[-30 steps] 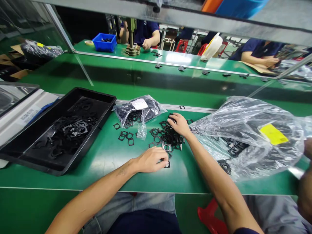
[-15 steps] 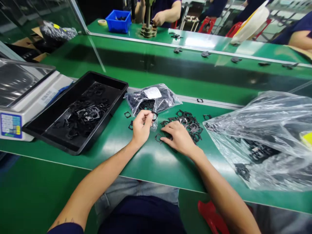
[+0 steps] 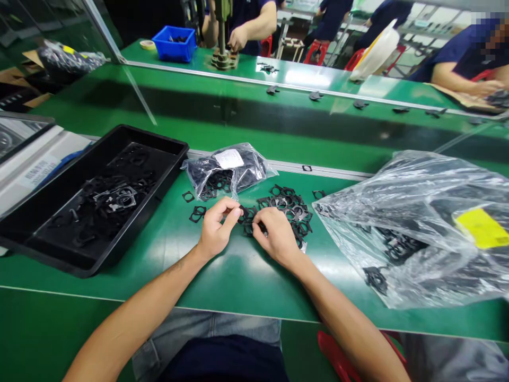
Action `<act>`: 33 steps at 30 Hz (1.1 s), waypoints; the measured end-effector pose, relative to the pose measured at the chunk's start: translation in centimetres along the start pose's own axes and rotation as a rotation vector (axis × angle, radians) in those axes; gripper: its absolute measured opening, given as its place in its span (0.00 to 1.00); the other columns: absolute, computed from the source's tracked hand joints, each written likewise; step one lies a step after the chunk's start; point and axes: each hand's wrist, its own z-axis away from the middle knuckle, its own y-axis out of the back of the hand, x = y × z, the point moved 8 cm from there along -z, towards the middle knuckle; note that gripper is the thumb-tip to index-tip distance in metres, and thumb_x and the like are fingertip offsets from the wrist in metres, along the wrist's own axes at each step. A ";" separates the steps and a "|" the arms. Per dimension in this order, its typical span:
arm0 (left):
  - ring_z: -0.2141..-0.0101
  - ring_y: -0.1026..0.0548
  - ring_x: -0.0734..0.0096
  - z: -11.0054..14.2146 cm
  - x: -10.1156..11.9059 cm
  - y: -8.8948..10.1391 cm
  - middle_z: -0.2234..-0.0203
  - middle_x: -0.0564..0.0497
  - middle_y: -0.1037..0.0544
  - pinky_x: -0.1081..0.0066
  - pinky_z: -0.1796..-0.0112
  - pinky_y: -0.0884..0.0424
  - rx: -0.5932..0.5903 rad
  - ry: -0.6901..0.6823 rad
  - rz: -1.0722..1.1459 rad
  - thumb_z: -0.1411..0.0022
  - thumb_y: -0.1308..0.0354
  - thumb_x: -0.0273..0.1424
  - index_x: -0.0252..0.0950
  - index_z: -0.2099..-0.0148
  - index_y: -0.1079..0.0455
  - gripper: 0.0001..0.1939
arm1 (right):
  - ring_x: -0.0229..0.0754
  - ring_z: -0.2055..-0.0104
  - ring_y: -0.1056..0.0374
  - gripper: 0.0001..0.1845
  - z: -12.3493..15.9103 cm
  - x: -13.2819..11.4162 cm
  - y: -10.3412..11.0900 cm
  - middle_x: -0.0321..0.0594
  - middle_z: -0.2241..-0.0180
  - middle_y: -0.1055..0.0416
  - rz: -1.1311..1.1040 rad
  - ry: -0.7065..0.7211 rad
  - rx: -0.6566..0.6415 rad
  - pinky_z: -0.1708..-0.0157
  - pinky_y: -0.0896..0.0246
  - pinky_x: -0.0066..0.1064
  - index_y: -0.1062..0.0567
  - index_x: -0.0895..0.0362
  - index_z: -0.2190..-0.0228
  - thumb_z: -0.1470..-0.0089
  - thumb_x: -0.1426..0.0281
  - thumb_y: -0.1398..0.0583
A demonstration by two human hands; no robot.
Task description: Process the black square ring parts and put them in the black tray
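Note:
My left hand (image 3: 217, 228) pinches a small black plastic part (image 3: 243, 213) between thumb and fingertips, just above the table. Close beside it, my right hand (image 3: 275, 236) has its fingers curled down at the near left edge of a pile of flat black ring-shaped parts (image 3: 287, 200). What its fingertips close on is hidden. A few similar black rings (image 3: 198, 213) lie loose to the left of my left hand. Behind them rests a clear plastic bag (image 3: 250, 165) of black parts with a white label.
On the left stands a black tray (image 3: 175, 159) holding black parts, beside a scale (image 3: 43, 159). A large clear bag (image 3: 429, 180) with black parts and a yellow label covers the right. Across a clear partition, a co-worker's hand (image 3: 238, 38) is at a press (image 3: 225, 58).
My right hand has drawn its fingers together and come nearer my left hand. The left hand's part has turned and sits lower. The whole view has shifted to the right.

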 end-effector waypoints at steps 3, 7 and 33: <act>0.63 0.24 0.68 -0.3 0.6 -0.8 0.65 0.46 0.22 0.69 0.62 0.27 -0.122 -0.009 0.079 0.32 0.42 0.39 0.35 0.68 0.28 0.15 | 0.42 0.67 0.32 0.05 0.1 1.7 1.1 0.38 0.72 0.27 -0.389 -0.221 0.069 0.63 0.36 0.34 0.30 0.54 0.72 0.44 0.72 0.43; 0.58 0.22 0.64 0.0 0.5 -2.3 0.57 0.42 0.19 0.66 0.59 0.25 -0.304 0.038 0.158 0.34 0.38 0.38 0.34 0.66 0.24 0.13 | 0.36 0.77 0.35 0.06 0.3 2.7 -0.3 0.32 0.78 0.30 -0.947 -0.468 -0.009 0.74 0.39 0.28 0.31 0.54 0.73 0.50 0.67 0.38; 0.74 0.25 0.79 0.2 -0.8 1.6 0.71 0.52 0.20 0.77 0.70 0.27 -0.023 -0.015 -0.116 0.34 0.38 0.34 0.34 0.59 0.23 0.08 | 0.44 0.75 0.23 0.23 1.0 3.1 -1.1 0.38 0.77 0.23 -0.898 -0.593 0.107 0.70 0.23 0.34 0.25 0.56 0.69 0.55 0.51 0.28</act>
